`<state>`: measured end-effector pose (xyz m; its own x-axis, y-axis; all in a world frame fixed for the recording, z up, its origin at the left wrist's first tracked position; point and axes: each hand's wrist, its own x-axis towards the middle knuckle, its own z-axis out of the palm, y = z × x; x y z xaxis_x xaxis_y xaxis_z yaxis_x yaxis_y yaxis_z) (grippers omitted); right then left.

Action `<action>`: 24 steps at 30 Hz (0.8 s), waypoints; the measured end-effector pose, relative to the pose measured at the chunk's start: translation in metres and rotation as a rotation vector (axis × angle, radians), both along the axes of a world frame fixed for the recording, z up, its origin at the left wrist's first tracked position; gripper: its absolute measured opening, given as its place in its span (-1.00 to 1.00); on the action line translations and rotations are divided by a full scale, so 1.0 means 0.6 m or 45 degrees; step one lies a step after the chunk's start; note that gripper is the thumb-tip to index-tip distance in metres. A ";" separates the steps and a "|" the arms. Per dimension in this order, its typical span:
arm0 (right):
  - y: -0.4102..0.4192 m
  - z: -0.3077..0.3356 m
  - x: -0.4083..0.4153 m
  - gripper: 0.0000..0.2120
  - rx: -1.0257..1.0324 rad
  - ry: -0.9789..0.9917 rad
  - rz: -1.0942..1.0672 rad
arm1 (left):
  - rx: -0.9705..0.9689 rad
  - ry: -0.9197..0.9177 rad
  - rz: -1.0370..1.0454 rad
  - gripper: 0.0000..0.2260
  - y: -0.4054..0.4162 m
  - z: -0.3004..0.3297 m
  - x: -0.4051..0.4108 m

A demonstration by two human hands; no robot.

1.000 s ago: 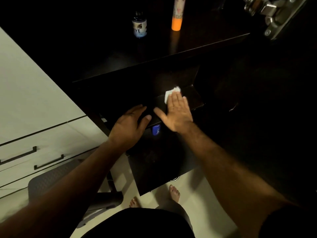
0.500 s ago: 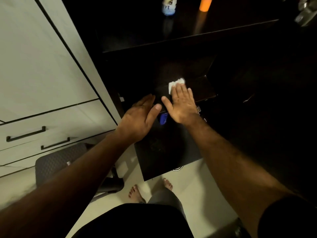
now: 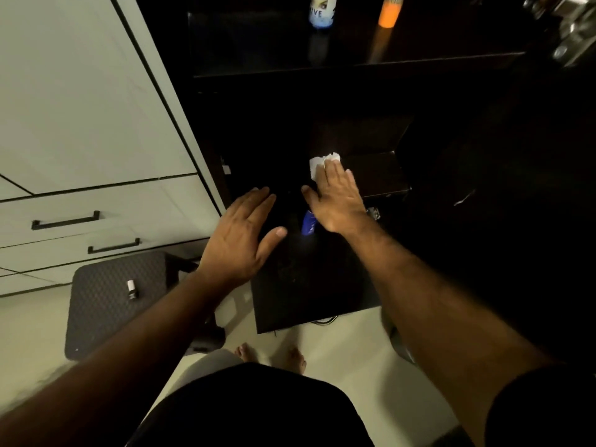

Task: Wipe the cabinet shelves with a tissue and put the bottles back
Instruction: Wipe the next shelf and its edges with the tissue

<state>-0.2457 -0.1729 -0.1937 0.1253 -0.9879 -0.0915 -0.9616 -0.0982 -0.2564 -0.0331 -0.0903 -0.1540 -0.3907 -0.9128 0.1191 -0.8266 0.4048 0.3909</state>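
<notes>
The white tissue (image 3: 317, 164) lay flat on the dark lower shelf (image 3: 377, 175) of the cabinet, pinned under the fingers of the right hand (image 3: 335, 198). That hand was spread open, palm down, its fingertips pressing the tissue against the shelf surface, with the tissue's crumpled edge showing past the fingers on the far and left side. Just below the right palm a blue bottle (image 3: 308, 222) showed, partly hidden by the hand; whether it stood or lay could not be told in the gloom. The left hand (image 3: 242, 237) hovered beside it, open with fingers extended and thumb out, holding nothing; whether it touched the dark surface below was unclear. On the upper shelf (image 3: 354, 64), well apart from the hands, stood a white and blue bottle (image 3: 322, 12) and an orange bottle (image 3: 388, 12). To the left were pale drawers (image 3: 96, 201) with dark handles, and a dark padded stool (image 3: 109, 298) carrying a small vial (image 3: 131, 288).
</notes>
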 end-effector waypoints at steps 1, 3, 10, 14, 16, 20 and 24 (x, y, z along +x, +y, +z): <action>0.001 0.001 -0.022 -0.36 0.009 0.018 0.046 | 0.005 -0.011 0.004 -0.26 0.004 -0.001 0.002; -0.004 0.000 -0.069 -0.37 0.005 0.113 0.005 | 0.023 -0.034 0.021 -0.25 0.012 -0.003 0.006; -0.014 -0.014 0.021 -0.25 -0.030 -0.008 -0.254 | 0.025 0.010 0.089 -0.30 0.028 0.002 0.032; 0.015 -0.012 0.070 -0.36 -0.068 0.001 0.166 | -0.013 -0.027 0.052 -0.31 0.031 0.007 0.048; 0.010 -0.008 0.044 -0.43 -0.092 0.013 0.295 | -0.030 -0.030 0.031 -0.33 0.028 0.010 0.055; -0.005 -0.013 -0.028 -0.39 -0.058 0.048 -0.099 | -0.076 0.032 0.027 -0.36 0.028 0.015 0.077; -0.012 -0.008 0.006 -0.29 -0.012 0.039 -0.382 | -0.065 0.062 0.082 -0.34 0.032 0.013 0.100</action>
